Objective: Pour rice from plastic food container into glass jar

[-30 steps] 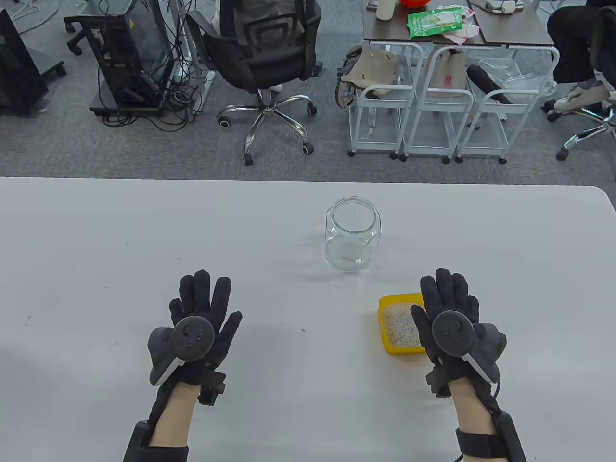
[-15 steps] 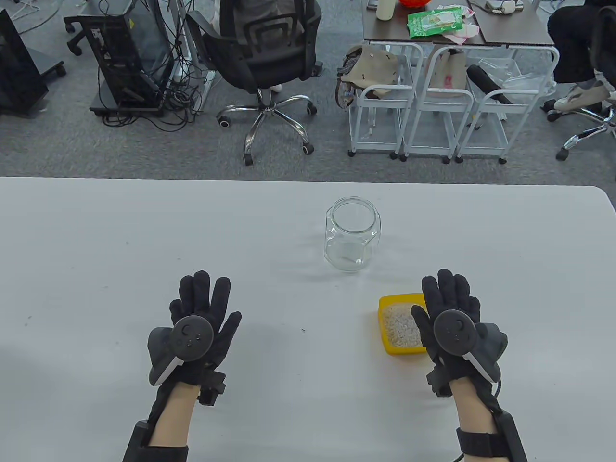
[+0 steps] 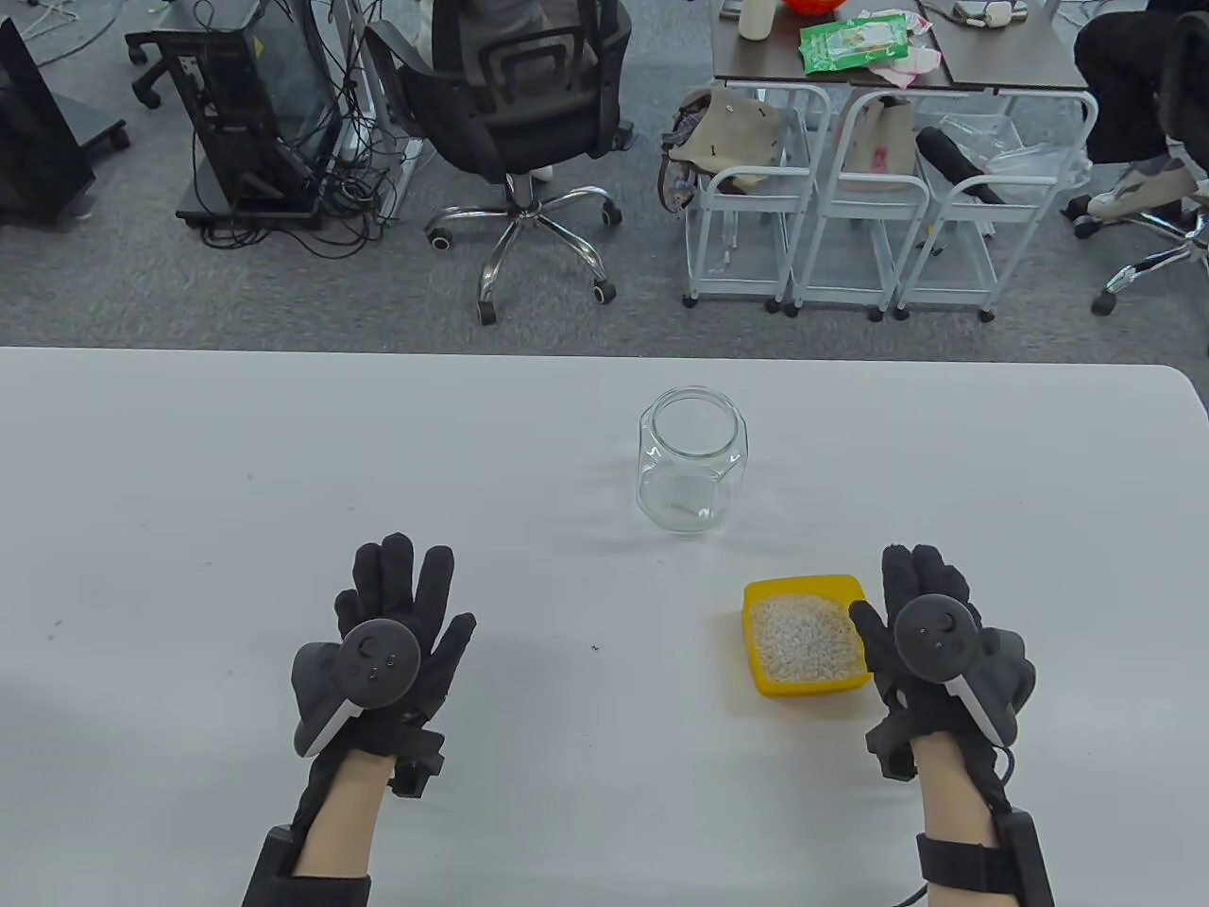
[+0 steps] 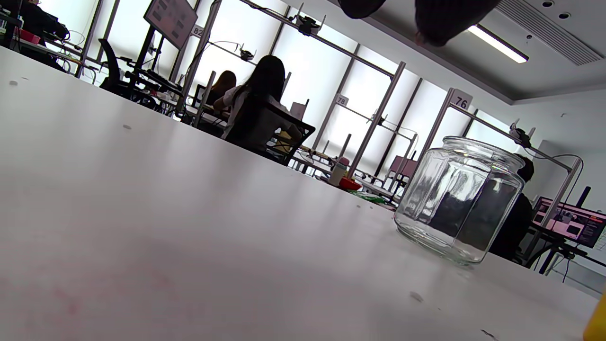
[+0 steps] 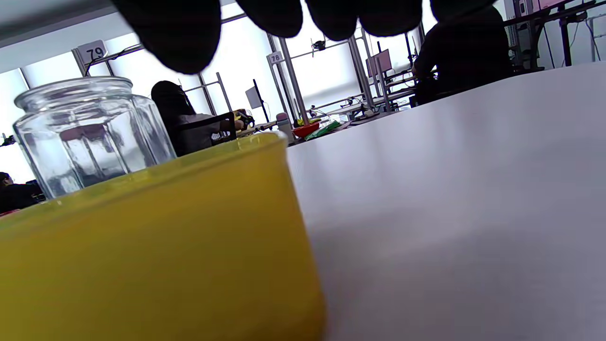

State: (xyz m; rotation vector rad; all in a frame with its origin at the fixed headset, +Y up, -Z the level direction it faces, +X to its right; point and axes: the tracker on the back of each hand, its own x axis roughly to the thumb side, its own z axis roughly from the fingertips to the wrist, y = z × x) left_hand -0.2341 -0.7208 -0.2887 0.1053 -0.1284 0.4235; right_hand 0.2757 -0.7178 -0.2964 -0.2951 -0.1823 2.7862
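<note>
The right hand [image 3: 930, 638] lies flat, its fingers [image 3: 921, 572] spread wide and holding nothing; they sit just to the right of the container [image 3: 805, 641], whether touching its wall I cannot tell. In the right wrist view the fingertips [image 5: 180, 33] hang above the container's yellow side. The left hand [image 3: 392, 628] is likewise spread flat on the bench [image 3: 189, 491], its fingers [image 3: 406, 567] wide and empty, well apart from both vessels.

Nothing of the pour appears done: the rice [image 3: 808, 638] fills the container in a level white bed, and the jar [image 3: 692, 461], beyond the right fingers and to their left, looks empty. Grasping, lifting, tilting over the mouth all remain, by my judgement.

The container is opaque yellow plastic, squarish with rounded corners and low smooth walls. The jar is clear thick glass, faceted on its sides, with a round open mouth and a heavy base; it stands upright. The bench is matte pale grey with a few dark specks. The gloves are black, soft-looking fabric.
</note>
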